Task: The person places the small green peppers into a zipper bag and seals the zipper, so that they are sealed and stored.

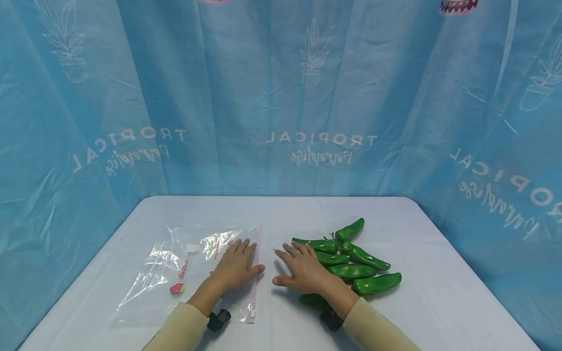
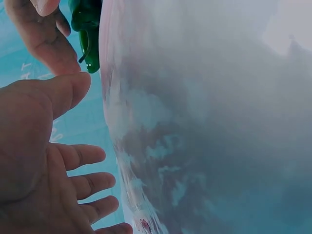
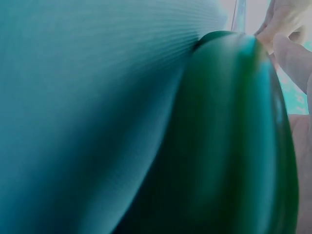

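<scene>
My left hand (image 1: 237,265), fingers spread and straight, is over the right part of a clear zip bag (image 1: 149,287) printed with small red fruit pictures. Its palm and fingers (image 2: 92,185) show in the left wrist view with nothing held. To the right, my right hand (image 1: 305,268) is spread palm down at the left side of a pile of glossy green peppers (image 1: 351,271), partly covering some of them. One green pepper (image 3: 234,136) fills much of the right wrist view, very close to that camera. Whether the right hand touches a pepper cannot be told.
Both the bag and the peppers lie on a white table (image 1: 281,209). A blue curtain (image 1: 272,97) with printed lettering surrounds its back and sides. Black wrist cameras sit under both wrists. The bag's pink zip edge (image 1: 253,302) faces the peppers.
</scene>
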{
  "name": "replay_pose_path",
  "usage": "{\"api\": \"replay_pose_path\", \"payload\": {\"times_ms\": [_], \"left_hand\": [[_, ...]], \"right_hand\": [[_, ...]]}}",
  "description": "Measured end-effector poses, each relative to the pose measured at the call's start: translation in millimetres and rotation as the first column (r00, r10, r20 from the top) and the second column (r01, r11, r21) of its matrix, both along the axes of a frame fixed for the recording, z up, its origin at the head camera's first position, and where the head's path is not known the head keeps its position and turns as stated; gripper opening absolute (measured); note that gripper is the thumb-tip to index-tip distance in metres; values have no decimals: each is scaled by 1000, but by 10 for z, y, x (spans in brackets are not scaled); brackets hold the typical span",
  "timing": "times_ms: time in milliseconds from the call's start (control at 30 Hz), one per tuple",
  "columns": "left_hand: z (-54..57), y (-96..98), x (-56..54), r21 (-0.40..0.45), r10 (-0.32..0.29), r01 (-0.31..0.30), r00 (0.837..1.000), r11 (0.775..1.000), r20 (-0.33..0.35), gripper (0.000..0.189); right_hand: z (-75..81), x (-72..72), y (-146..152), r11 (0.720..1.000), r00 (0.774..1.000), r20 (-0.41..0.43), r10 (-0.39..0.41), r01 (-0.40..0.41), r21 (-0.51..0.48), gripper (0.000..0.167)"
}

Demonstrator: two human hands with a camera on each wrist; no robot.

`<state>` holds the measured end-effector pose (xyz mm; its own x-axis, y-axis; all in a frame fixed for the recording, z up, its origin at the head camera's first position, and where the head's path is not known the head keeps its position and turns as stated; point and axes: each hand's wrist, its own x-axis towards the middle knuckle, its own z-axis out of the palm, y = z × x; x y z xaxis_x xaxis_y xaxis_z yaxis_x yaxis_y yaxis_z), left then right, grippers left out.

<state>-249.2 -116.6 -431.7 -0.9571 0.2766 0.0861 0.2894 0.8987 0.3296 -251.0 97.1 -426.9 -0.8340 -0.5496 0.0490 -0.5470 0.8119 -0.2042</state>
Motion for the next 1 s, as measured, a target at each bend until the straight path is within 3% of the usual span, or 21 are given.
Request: {"api": "replay_pose_path", "payload": {"times_ms": [567,1000], "left_hand": [[-90,21,-79,-30,-10,10,1000,1000,2,72],[-83,30,-98,-29,-4,4,1000,1000,18,71]], "right_hand": [[-12,-39,-70,1000,1000,9,8,-9,23,71],[-7,-50,-94,999,1000,11,-5,5,32,71]]}}
